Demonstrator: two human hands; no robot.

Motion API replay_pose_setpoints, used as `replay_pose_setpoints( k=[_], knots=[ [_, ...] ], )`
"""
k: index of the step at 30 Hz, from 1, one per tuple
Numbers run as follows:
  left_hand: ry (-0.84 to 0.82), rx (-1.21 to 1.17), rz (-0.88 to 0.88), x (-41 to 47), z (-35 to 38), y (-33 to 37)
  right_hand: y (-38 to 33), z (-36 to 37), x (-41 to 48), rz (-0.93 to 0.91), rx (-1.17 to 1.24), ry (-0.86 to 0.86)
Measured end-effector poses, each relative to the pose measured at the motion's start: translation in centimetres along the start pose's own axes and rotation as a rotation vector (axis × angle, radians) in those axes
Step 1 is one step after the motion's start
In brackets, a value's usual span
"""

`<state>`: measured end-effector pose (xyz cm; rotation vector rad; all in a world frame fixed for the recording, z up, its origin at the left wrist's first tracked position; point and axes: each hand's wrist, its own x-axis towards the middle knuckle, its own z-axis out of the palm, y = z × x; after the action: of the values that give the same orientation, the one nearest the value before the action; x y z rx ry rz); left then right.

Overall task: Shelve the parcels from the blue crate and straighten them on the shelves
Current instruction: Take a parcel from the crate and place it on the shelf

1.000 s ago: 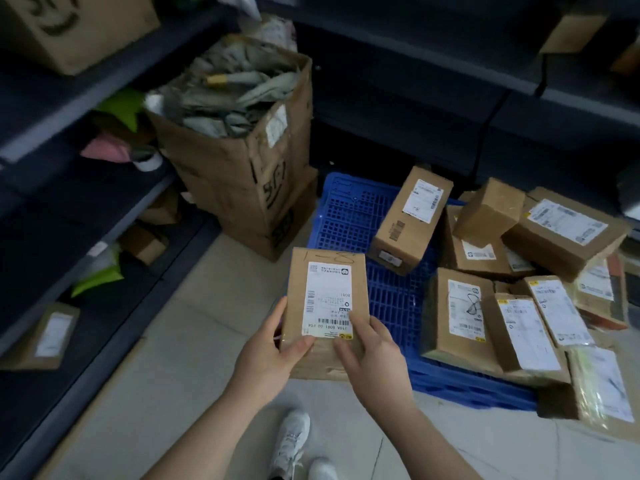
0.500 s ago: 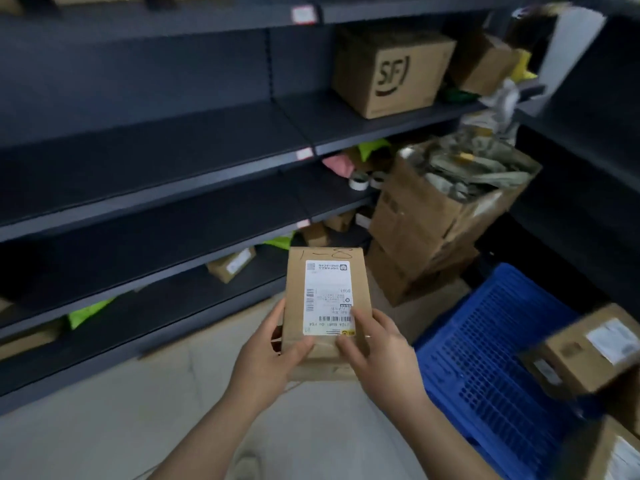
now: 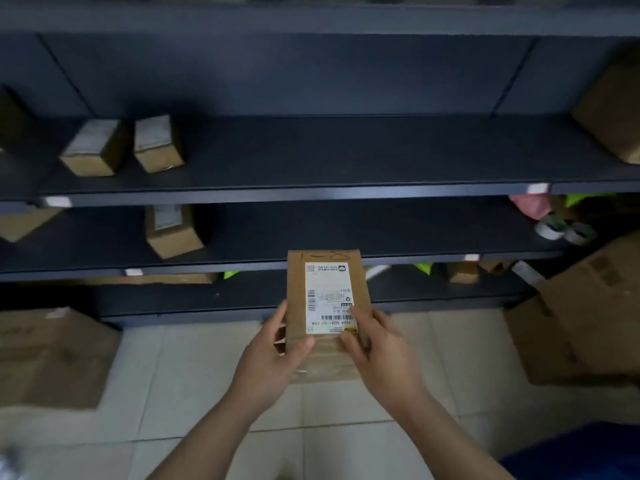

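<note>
Parcel (image 3: pixel 325 292), a flat rectangular kraft-cardboard box, stands upright in the air between my hands, in front of the lower shelves. My left grip (image 3: pixel 273 362) is clamped on its lower left edge, with the thumb lying across the front. My right grip (image 3: pixel 384 355) is clamped on the lower right edge, its thumb at the corner of the white shipping label (image 3: pixel 329 297), whose print reads upside down to me. Glossy clear tape bands the parcel's bottom.

Behind it runs dark, matte metal shelving (image 3: pixel 311 194). Two small blocky cardboard boxes (image 3: pixel 93 147) (image 3: pixel 157 143) sit side by side at the upper shelf's left, and a third box (image 3: pixel 171 232) sits one level down. Tape rolls (image 3: pixel 550 228) lie at that level's right end. A large corrugated carton (image 3: pixel 588 313) rests on the pale tiled floor (image 3: pixel 173 375) to my right. A blurred corner of the blue crate (image 3: pixel 571 455) shows at lower right.
</note>
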<state>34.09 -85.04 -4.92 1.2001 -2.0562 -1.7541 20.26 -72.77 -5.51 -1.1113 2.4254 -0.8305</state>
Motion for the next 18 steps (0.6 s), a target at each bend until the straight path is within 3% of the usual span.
replay_pose_setpoints(
  k=[8, 18],
  knots=[
    [0.112, -0.146, -0.066, 8.9, -7.7, -8.3, -2.7, 11.8, 11.3, -0.133, -0.055, -0.116],
    [0.153, -0.254, -0.015, 22.3, -12.7, -16.1, -1.5, 22.6, 24.4, -0.256, -0.006, -0.188]
  ],
)
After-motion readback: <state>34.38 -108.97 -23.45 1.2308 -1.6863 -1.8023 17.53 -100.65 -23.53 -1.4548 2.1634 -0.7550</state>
